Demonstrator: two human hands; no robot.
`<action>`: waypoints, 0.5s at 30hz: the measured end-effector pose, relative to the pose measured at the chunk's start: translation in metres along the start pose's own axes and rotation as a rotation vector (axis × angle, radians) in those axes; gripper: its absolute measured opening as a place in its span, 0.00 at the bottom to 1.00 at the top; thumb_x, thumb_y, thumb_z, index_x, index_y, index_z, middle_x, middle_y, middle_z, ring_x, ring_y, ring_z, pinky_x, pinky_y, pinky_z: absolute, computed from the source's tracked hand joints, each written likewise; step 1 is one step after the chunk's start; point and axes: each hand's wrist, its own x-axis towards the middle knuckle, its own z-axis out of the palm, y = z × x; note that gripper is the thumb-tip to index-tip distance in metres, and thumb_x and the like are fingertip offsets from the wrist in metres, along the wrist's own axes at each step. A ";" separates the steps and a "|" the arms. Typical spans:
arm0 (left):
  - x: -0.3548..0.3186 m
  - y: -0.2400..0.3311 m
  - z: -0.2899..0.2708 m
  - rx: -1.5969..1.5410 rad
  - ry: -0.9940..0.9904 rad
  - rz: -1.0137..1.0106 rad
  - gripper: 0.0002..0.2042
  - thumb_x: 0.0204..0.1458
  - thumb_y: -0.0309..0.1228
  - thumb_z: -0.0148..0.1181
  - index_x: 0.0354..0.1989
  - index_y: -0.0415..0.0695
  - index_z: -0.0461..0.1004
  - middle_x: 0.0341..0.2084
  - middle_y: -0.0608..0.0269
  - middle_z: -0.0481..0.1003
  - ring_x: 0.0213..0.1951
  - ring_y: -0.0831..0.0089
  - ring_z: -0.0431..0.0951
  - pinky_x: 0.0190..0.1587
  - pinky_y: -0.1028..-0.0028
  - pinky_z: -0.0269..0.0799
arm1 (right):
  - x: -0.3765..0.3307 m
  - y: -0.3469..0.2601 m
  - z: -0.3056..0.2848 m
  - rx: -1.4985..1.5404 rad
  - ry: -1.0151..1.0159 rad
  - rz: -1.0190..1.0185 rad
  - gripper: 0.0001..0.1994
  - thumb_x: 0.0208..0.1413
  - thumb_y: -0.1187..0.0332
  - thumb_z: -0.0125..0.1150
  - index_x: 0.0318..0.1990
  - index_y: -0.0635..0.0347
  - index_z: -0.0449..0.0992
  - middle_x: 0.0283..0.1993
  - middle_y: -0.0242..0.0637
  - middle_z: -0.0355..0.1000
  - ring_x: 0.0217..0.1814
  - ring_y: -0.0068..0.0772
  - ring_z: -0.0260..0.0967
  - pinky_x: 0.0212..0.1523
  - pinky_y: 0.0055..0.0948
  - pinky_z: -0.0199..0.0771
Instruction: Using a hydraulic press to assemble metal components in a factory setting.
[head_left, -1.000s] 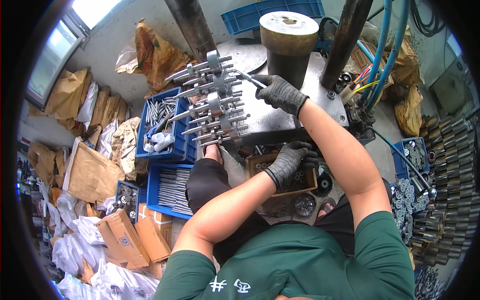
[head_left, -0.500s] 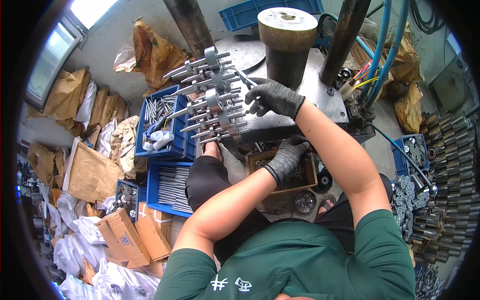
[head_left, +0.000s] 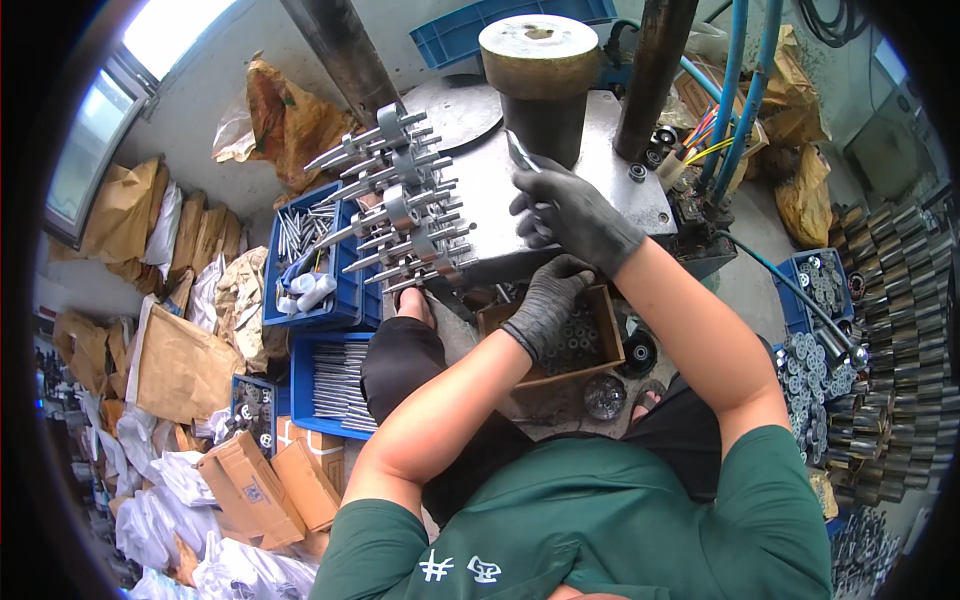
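In my gloved right hand [head_left: 580, 215], above the steel press table, is a slim shiny metal tool [head_left: 521, 152], its end sticking out past the thumb and forefinger. My gloved left hand [head_left: 545, 305] is lower, at the table's front edge, partly over a wooden box [head_left: 572, 377] of small round metal parts. Its fingertips are bent together, and whatever they may hold is hidden. Left of my right hand, a row of pointed metal shafts with round grey discs [head_left: 402, 207] stands along the table's left side.
A thick steel cylinder [head_left: 540, 90] rises from the table [head_left: 480, 210] between dark columns. Blue bins of metal shafts [head_left: 340, 385] and loose parts [head_left: 300, 235] are at the left, beside cartons [head_left: 250, 490]. At the right are stacked metal cylinders [head_left: 895, 360], gear-like parts [head_left: 805, 385] and blue hoses [head_left: 745, 110].
My right hand has moved away from the shafts and discs, with the tool now tipped up. My left hand has shifted slightly up and left. The whole view has swung a little.
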 end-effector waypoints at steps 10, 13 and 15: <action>-0.017 0.041 -0.016 -0.350 0.005 -0.051 0.06 0.59 0.28 0.58 0.43 0.44 0.70 0.35 0.62 0.72 0.32 0.72 0.75 0.35 0.71 0.75 | -0.102 0.042 -0.081 -0.540 0.142 -0.459 0.37 0.50 0.71 0.66 0.69 0.62 0.61 0.43 0.41 0.72 0.40 0.39 0.74 0.42 0.36 0.77; -0.023 0.056 -0.015 -0.482 0.092 -0.093 0.04 0.58 0.25 0.56 0.39 0.44 0.70 0.33 0.59 0.75 0.30 0.71 0.75 0.31 0.76 0.73 | -0.112 0.022 -0.074 -1.338 0.299 -0.588 0.33 0.38 0.79 0.63 0.59 0.53 0.74 0.42 0.50 0.71 0.45 0.56 0.72 0.45 0.47 0.76; -0.023 0.055 -0.019 -0.531 0.100 -0.088 0.03 0.58 0.25 0.56 0.38 0.43 0.70 0.34 0.58 0.75 0.31 0.70 0.75 0.32 0.75 0.74 | -0.113 0.025 -0.077 -1.400 0.289 -0.623 0.32 0.37 0.79 0.63 0.58 0.54 0.75 0.41 0.49 0.71 0.44 0.55 0.72 0.44 0.46 0.76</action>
